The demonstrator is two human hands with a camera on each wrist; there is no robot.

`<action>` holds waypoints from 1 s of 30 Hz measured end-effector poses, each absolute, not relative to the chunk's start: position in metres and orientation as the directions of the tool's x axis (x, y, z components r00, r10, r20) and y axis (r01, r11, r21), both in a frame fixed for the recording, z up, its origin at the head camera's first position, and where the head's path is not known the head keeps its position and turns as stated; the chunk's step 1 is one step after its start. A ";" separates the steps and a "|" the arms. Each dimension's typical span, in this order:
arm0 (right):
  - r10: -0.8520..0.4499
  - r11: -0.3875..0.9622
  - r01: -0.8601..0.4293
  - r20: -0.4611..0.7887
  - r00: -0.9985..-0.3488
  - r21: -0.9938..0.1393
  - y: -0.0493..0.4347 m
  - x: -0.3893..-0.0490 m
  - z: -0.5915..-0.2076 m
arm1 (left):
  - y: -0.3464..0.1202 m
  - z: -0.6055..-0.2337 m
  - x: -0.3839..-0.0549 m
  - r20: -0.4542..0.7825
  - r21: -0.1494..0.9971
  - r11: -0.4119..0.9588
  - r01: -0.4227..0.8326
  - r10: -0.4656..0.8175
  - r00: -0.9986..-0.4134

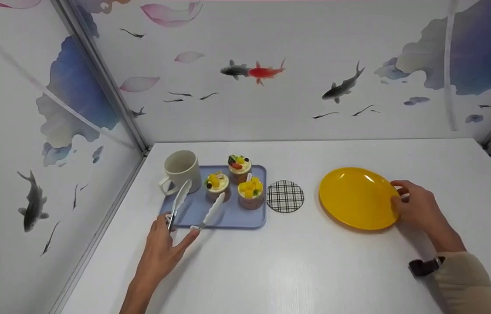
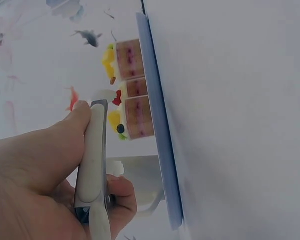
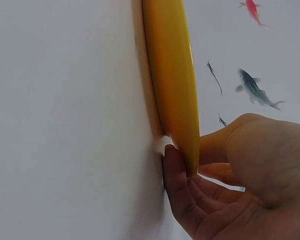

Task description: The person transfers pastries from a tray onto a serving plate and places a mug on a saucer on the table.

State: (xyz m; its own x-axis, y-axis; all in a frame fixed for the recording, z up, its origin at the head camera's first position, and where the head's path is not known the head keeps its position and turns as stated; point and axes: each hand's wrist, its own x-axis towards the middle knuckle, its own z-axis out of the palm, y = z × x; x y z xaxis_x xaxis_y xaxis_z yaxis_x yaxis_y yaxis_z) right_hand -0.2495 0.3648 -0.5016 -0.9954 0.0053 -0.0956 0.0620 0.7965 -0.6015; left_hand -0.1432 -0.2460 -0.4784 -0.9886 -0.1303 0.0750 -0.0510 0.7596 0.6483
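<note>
My left hand (image 1: 162,249) holds a pair of tongs (image 2: 93,155), thumb along one arm and fingers around the other. Spread apart, the tongs' pale tips reach over a blue tray (image 1: 236,221), on either side of the left cake cup (image 1: 218,182) in the head view. Two more fruit-topped cups, a rear one (image 1: 240,167) and a right one (image 1: 250,194), stand close by. On the right, my right hand (image 1: 418,207) pinches the rim of a yellow plate (image 1: 354,198). One fingertip shows under the plate's edge (image 3: 177,95) in the right wrist view.
A beige mug (image 1: 184,169) stands at the tray's back left corner, handle to the left. Between tray and plate lies a round checked coaster (image 1: 285,196). White panels painted with fish (image 1: 343,87) rise behind the white table (image 1: 297,270) and along its left side.
</note>
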 end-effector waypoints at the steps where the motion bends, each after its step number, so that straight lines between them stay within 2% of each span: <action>1: 0.006 0.796 0.063 -0.096 -0.995 -0.602 0.365 -0.250 -0.501 | -0.246 -0.479 -0.144 0.083 0.644 0.763 -0.046 -0.129 -0.988; 11: 0.015 0.790 0.082 -0.115 -0.993 -0.608 0.364 -0.251 -0.498 | -0.241 -0.475 -0.152 0.051 0.601 0.792 -0.111 -0.177 -0.983; 22: 0.013 0.789 0.076 -0.106 -0.994 -0.610 0.362 -0.250 -0.498 | -0.240 -0.477 -0.163 0.083 0.571 0.814 -0.109 -0.189 -0.979; 30: 0.013 0.787 0.080 -0.113 -0.994 -0.612 0.364 -0.251 -0.500 | -0.239 -0.481 -0.175 0.118 0.534 0.843 -0.067 -0.153 -0.981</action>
